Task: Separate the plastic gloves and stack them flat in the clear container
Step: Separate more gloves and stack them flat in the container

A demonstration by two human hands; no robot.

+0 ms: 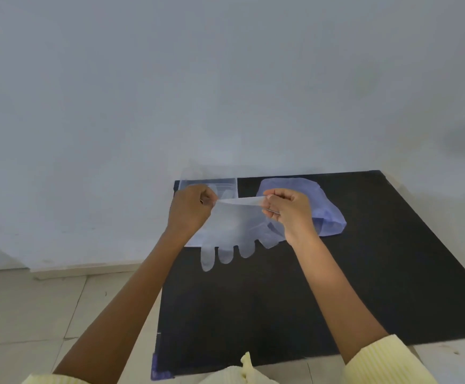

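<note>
a black mat (336, 286) is being used as the work surface, laid over a pale tiled floor (31, 306) against a plain wall (225, 79). on its far edge a crumpled bluish heap of plastic gloves (328, 214) is lying to the right, and the clear container (225, 184) is sitting to the left, with what appear to be gloves already laid inside. between them a single clear glove (234, 228) is being held up above the mat by its cuff, which is being stretched sideways while the fingers are hanging down toward the person. the left hand (189, 209) is being kept closed in a pinch on the left end of the cuff, and the right hand (289, 212) is pinching the right end the same way. the container is lying just beyond the left hand, so the left hand is judged the nearer one for the coming move, with the glove's long axis running from the far cuff to the near fingertips. the glove is judged limp and liable to fold if it is being lowered unevenly.
</note>
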